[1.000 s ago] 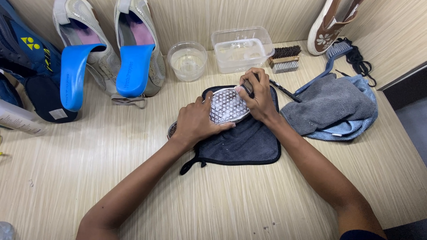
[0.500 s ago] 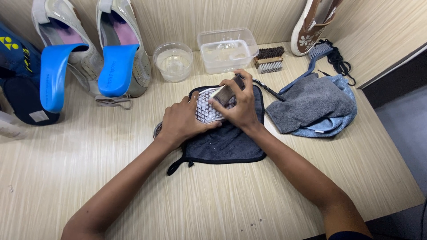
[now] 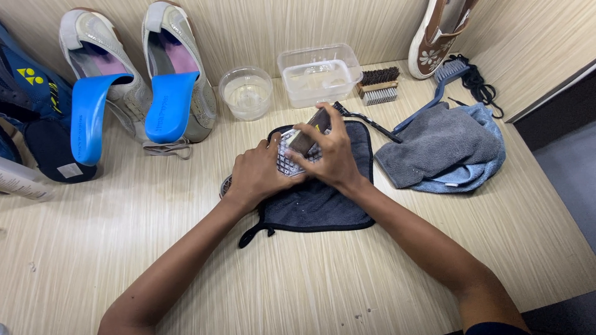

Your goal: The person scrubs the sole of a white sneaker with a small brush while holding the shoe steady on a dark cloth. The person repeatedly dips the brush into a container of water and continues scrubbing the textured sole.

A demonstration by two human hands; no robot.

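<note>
A shoe lies sole-up on a dark cloth (image 3: pixel 323 201) in the middle of the table. Its white patterned sole (image 3: pixel 287 162) shows between my hands. My left hand (image 3: pixel 256 172) presses down on the shoe's near end and holds it still. My right hand (image 3: pixel 330 156) is shut on a brush (image 3: pixel 308 138) with a wooden back, and the brush rests on the sole's far part. Most of the shoe is hidden under both hands.
At the back stand a round clear cup of water (image 3: pixel 247 93), a clear rectangular tub (image 3: pixel 319 73) and a wooden brush (image 3: pixel 377 85). Grey and blue towels (image 3: pixel 444 146) lie right, with a blue-handled brush (image 3: pixel 434 93) and black laces (image 3: pixel 477 80). Grey shoes with blue insoles (image 3: pixel 133 93) lean left; a brown shoe (image 3: pixel 437 34) leans back right.
My right hand has slid the brush from the sole's far right end toward the left, over the middle of the sole. My left hand keeps its hold on the shoe.
</note>
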